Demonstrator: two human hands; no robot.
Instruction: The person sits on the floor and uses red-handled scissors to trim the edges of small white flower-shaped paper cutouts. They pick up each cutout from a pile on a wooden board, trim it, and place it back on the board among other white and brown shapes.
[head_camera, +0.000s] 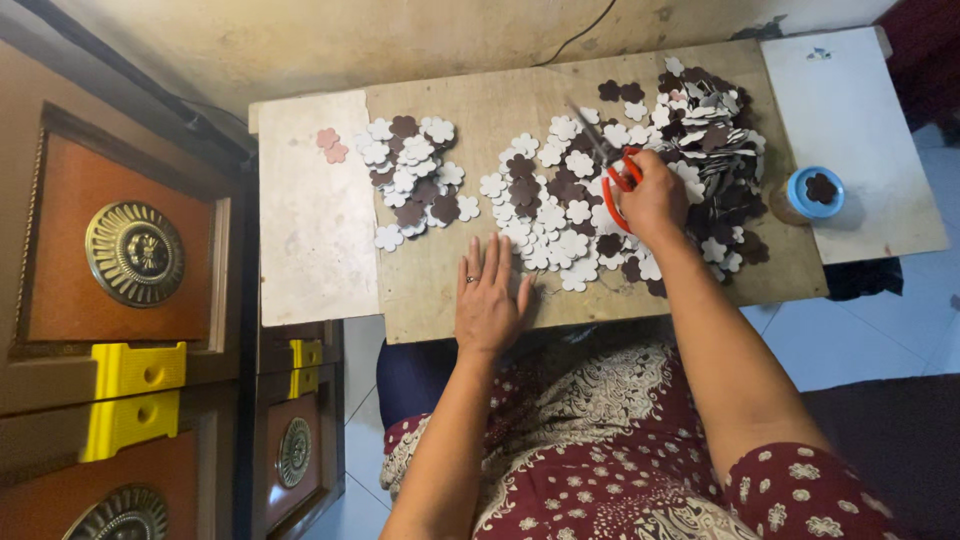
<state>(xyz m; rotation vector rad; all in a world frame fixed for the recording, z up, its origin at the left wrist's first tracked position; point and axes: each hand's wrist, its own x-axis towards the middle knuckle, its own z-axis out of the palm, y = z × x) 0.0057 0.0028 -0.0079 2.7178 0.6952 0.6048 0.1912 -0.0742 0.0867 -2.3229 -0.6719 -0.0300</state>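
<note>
Scissors (612, 170) with orange handles lie on the white and brown flower cutouts (560, 215) on the wooden board (440, 280), the right hand (655, 195) closed around their handles. The left hand (488, 295) rests flat, fingers spread, just beside the cutouts.

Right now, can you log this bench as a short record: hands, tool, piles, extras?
left hand: left hand flat on the wooden board, palm down, holding nothing
right hand: right hand with its fingers on the orange-handled scissors, which lie over the middle pile
piles: left pile of flower cutouts; middle pile; right heap, mostly dark
extras: two pink cutouts on the pale slab; blue-lidded jar at right
</note>
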